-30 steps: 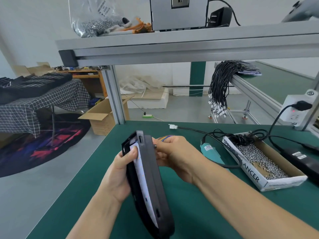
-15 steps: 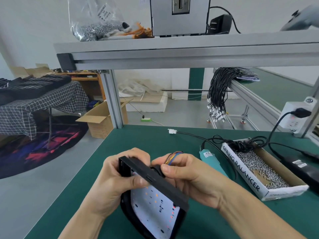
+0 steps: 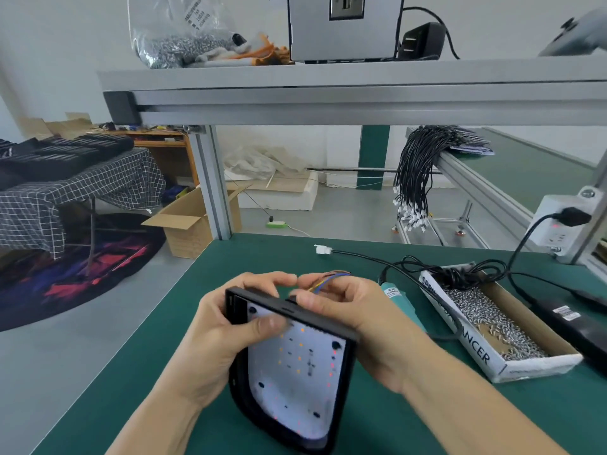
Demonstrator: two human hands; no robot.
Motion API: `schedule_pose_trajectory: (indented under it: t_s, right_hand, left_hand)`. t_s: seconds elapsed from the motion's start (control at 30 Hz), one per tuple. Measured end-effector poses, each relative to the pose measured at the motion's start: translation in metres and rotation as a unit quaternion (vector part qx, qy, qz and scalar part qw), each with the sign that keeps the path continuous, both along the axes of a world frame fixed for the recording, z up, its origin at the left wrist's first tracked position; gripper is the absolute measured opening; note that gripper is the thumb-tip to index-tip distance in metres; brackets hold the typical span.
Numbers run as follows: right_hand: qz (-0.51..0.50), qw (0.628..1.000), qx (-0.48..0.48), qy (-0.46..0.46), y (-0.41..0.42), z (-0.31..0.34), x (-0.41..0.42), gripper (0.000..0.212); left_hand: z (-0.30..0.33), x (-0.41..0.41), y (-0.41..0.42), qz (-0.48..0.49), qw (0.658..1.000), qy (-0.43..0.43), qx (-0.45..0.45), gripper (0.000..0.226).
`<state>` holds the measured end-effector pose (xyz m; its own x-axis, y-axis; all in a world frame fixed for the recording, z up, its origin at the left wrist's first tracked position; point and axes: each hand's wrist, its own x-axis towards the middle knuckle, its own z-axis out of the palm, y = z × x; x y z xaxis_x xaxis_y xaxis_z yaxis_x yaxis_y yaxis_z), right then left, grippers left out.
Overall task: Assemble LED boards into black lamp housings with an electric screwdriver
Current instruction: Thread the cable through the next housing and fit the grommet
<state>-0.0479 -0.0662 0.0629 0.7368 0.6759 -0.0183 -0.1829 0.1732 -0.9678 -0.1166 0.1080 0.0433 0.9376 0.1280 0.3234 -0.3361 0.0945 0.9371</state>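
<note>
Item: black lamp housing, LED board seated inside, held tilted above the desk.

Left grip: wrapped round the housing's left edge, thumb on the board.

Right grip: pinching the top rim beside the coloured wires.

Handling, I judge: rigid, light, smooth; hold by the rims, the LED face is delicate.

Writing: cardboard box right of my right grip, partly readable, "…ANCER".

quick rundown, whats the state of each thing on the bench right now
lamp housing: held tilted above the mat, board side up
LED board: seated in housing
left hand: grips housing, thumb on board
right hand: holds housing's top edge
coloured wires: by the right fingers
electric screwdriver: lying on mat, untouched
screw box: open, holding screws
</note>
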Motion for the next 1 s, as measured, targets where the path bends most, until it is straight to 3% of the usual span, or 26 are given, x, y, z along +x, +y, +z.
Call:
schedule_pose_trajectory:
  t_s: [0.1, 0.17, 0.23, 0.3, 0.4, 0.5, 0.63, 0.77, 0.93, 1.0]
  right_hand:
    - [0.017, 0.999, 0.026, 0.039, -0.009, 0.005, -0.001, 0.053]
    - [0.024, 0.999, -0.018, -0.023, -0.018, 0.009, -0.006, 0.064]
    - [0.021, 0.976, -0.127, -0.174, -0.021, 0.006, -0.016, 0.055]
    - [-0.048, 0.955, -0.165, -0.241, -0.017, 0.001, -0.025, 0.047]
    - [-0.126, 0.956, -0.091, -0.250, -0.008, -0.006, -0.029, 0.042]
    - [-0.130, 0.957, -0.056, -0.253, -0.005, -0.003, -0.030, 0.045]
    - [-0.136, 0.935, -0.064, -0.322, -0.005, -0.003, -0.030, 0.032]
    - [-0.117, 0.930, -0.061, -0.343, -0.005, 0.003, -0.023, 0.028]
    - [-0.124, 0.923, -0.092, -0.352, -0.005, 0.001, -0.017, 0.035]
    - [-0.139, 0.922, -0.082, -0.351, -0.007, -0.003, -0.016, 0.035]
  left_hand:
    - [0.003, -0.001, 0.003, 0.044, 0.999, 0.005, -0.006, 0.029]
    - [0.005, -0.003, 0.004, 0.053, 0.999, 0.001, -0.009, 0.029]
    - [0.004, -0.004, 0.002, 0.061, 0.998, 0.002, -0.018, 0.030]
    - [0.005, -0.003, -0.003, 0.061, 0.998, 0.000, -0.019, 0.021]
    - [0.006, -0.002, -0.012, 0.055, 0.998, -0.016, -0.008, 0.021]
    - [0.011, -0.002, -0.016, 0.069, 0.997, -0.030, -0.005, 0.028]
    - [0.015, -0.003, -0.017, 0.088, 0.995, -0.051, 0.023, 0.039]
    - [0.017, -0.006, -0.014, 0.100, 0.992, -0.054, 0.048, 0.032]
    - [0.012, -0.004, -0.012, 0.101, 0.994, 0.006, 0.031, 0.045]
    - [0.011, -0.003, -0.012, 0.061, 0.996, 0.057, 0.016, 0.038]
